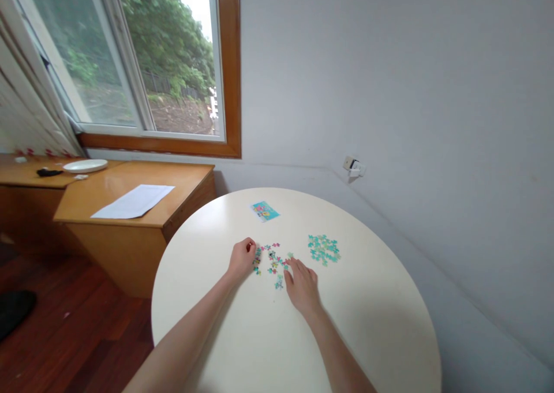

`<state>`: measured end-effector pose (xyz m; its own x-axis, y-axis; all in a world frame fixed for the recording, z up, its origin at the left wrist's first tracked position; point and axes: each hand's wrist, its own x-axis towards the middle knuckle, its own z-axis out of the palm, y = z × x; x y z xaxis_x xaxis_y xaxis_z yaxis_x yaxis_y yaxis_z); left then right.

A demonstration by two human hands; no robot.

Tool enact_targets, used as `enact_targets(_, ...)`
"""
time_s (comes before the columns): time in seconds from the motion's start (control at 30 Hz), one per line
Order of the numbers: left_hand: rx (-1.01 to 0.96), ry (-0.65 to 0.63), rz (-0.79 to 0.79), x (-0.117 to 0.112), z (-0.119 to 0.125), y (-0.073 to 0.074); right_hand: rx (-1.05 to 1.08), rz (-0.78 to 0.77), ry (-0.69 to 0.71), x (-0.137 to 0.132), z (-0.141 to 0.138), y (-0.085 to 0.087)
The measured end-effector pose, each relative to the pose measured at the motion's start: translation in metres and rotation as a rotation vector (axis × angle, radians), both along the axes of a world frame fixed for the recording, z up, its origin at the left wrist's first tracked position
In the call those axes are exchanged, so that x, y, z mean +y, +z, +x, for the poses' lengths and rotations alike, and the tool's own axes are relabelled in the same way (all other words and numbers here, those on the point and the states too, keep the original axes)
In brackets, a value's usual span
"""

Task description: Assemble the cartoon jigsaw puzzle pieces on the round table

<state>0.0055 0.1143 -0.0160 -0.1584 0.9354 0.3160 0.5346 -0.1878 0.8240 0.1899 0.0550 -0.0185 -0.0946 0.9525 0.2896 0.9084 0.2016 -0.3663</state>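
Note:
Several small jigsaw puzzle pieces (272, 255) in pink, teal and yellow lie loosely between my two hands on the round white table (242, 341). My left hand (243, 257) rests at their left edge with its fingers curled together; whatever it may pinch is too small to make out. On the other side, my right hand (302, 283) lies low over the pieces, thumb and fingers apart, its fingertips at a few of them. A pile of teal and green puzzle pieces (324, 249) is to the right. Farther back lies a colourful picture card (265, 211).
A wooden desk (182, 179) stands to the left with a sheet of paper (134, 201) and a white plate (85, 165) on it. Behind the table, a white wall carries an outlet with a plug (355, 168). A wood-framed window (229, 64) is at the upper left.

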Motion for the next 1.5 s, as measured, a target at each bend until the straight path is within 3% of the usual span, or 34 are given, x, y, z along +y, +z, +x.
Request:
enact_targets(0.27,-0.163,0.094,0.030,0.006,-0.003,-0.004,0.026,0.045,0.021,0.002,0.005,0.000)
enact_targets(0.77,-0.367,0.062,0.006,0.009,-0.008,-0.003,0.069,0.112,0.099,0.008,0.013,-0.013)
enact_targets(1.03,-0.305,0.020,-0.060,0.008,-0.005,-0.001,0.094,0.062,0.077,0.008,0.015,-0.014)
enact_targets(1.3,-0.356,0.056,-0.039,0.013,-0.010,0.004,0.102,0.031,0.085,0.012,0.021,-0.017)
enact_targets(1.5,-0.150,0.121,-0.024,0.017,-0.016,0.001,0.117,0.077,0.083,0.014,0.022,-0.017)
